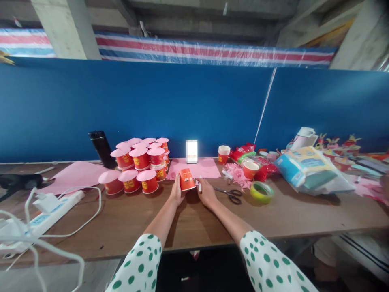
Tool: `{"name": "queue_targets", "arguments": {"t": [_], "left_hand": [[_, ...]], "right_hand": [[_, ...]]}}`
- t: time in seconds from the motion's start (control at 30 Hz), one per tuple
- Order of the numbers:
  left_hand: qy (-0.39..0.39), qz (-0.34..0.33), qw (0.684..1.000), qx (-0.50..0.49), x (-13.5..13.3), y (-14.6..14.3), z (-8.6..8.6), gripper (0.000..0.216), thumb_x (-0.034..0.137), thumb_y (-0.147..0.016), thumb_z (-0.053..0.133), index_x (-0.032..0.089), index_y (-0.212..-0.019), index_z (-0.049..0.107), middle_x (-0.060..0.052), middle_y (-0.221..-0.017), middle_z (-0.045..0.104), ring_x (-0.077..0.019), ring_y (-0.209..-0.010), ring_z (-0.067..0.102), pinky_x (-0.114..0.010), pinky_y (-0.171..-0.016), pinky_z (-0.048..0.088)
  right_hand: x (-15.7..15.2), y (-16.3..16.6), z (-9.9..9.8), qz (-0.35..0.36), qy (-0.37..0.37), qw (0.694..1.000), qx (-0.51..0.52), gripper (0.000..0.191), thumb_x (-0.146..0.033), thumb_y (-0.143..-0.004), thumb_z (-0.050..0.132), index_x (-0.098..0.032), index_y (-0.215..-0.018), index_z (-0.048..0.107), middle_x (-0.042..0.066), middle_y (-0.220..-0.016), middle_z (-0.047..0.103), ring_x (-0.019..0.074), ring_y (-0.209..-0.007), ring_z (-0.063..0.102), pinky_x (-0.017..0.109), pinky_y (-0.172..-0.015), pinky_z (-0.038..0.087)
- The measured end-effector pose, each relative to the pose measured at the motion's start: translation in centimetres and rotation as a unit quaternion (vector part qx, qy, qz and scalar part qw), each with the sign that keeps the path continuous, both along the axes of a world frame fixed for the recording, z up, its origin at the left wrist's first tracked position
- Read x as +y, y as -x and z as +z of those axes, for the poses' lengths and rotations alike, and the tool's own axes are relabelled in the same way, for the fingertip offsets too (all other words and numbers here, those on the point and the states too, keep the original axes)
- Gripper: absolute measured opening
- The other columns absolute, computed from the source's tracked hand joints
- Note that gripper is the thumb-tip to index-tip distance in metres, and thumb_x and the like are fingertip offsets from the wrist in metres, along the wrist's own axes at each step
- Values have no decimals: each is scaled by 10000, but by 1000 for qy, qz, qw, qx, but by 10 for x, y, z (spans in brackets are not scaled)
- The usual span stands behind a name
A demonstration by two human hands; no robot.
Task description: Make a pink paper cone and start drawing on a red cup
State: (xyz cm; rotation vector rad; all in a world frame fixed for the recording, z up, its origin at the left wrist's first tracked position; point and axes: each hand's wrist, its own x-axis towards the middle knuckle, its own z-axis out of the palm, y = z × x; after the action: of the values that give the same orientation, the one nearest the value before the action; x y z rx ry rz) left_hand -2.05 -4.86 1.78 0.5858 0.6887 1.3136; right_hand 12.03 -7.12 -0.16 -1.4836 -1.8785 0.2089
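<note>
My left hand (176,190) is closed round a red paper cup (186,179), holding it tilted just above the wooden table (127,219). My right hand (207,192) is beside it, closed on a white pen or glue stick (199,186) whose tip points up near the cup. A pink paper sheet (196,167) lies just behind both hands. To the left stands a stacked group of red cups with pink paper lids (139,162).
Black scissors (231,194) and a roll of yellow-green tape (261,191) lie right of my right hand. A glowing phone (191,151) leans on the blue partition. A black bottle (101,148), power strip with white cables (45,211), tissue packs (306,168) and more cups (224,154) are around.
</note>
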Motion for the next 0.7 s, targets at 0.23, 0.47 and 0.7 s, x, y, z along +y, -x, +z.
{"name": "queue_targets", "arguments": {"t": [0.23, 0.47, 0.7], "left_hand": [[-6, -5, 1000, -8, 3, 0, -4, 410, 456, -876, 454, 92, -957, 625, -118, -801, 700, -220, -721, 680, -351, -721, 546], [3, -11, 1000, -5, 1, 2, -1, 423, 464, -883, 434, 97, -966, 625, -131, -842, 703, -234, -775, 682, -357, -749, 541], [-2, 0, 1000, -17, 1, 1, -4, 398, 461, -872, 461, 109, -950, 630, -106, -797, 701, -208, -705, 677, -338, -731, 540]], "right_hand": [[1, 1, 1, -4, 0, 1000, 1, 335, -180, -886, 415, -159, -1202, 524, 129, -1160, 599, 215, -1056, 568, 319, -892, 427], [5, 1, -3, -3, -5, 1000, 7, 327, -201, -892, 425, -164, -1199, 533, 124, -1131, 614, 213, -1028, 584, 307, -876, 431], [4, 1, -2, -2, -1, 1000, -1, 320, -215, -906, 398, -166, -1195, 526, 117, -1125, 611, 213, -1036, 581, 310, -886, 427]]}}
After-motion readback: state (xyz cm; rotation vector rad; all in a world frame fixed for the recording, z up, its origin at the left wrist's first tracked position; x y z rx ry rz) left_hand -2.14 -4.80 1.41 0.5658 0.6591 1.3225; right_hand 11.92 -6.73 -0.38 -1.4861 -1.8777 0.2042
